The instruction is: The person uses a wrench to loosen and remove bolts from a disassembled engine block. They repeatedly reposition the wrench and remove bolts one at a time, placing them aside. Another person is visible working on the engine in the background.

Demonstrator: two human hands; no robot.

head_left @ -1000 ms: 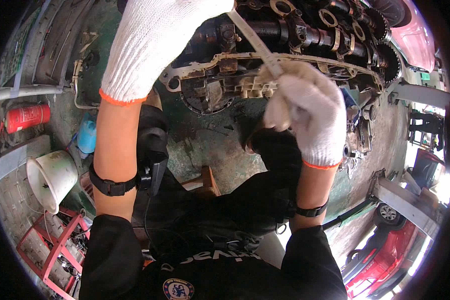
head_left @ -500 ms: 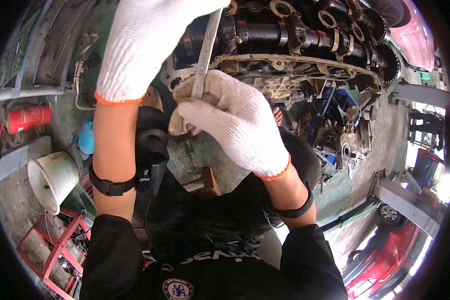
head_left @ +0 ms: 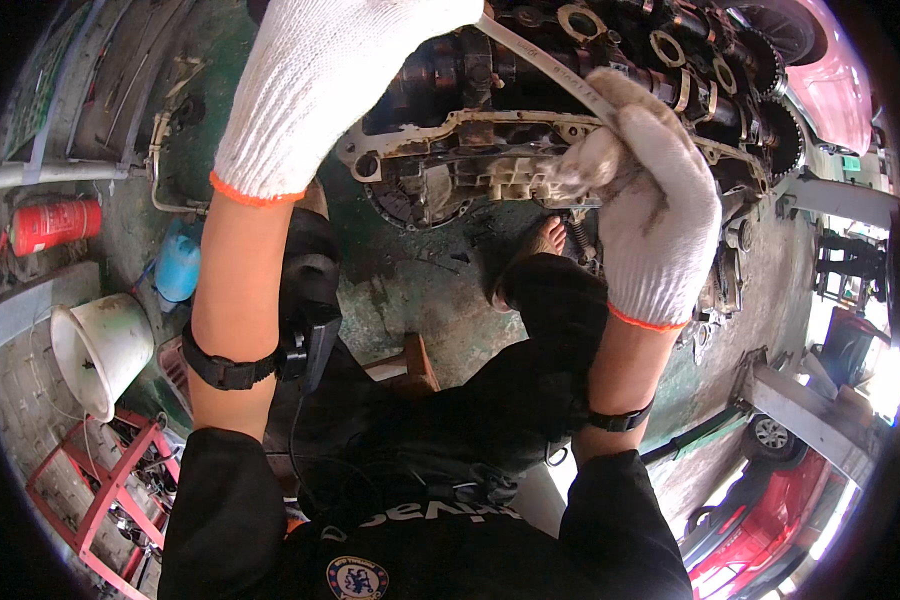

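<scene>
Gripping wrench [head_left: 547,67], right hand [head_left: 660,205] shifted rightward, handle slanting

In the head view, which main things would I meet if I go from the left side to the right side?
Red fire extinguisher, blue container, left gloved hand, long metal tool, right gloved hand, car wheel.

The engine [head_left: 525,100] is brownish black, the wrench [head_left: 550,71] across it silver-grey. At the engine's left end, the left glove [head_left: 315,90] is ribbed white, orange-edged; farther left, the extinguisher [head_left: 56,226] is red.
</scene>
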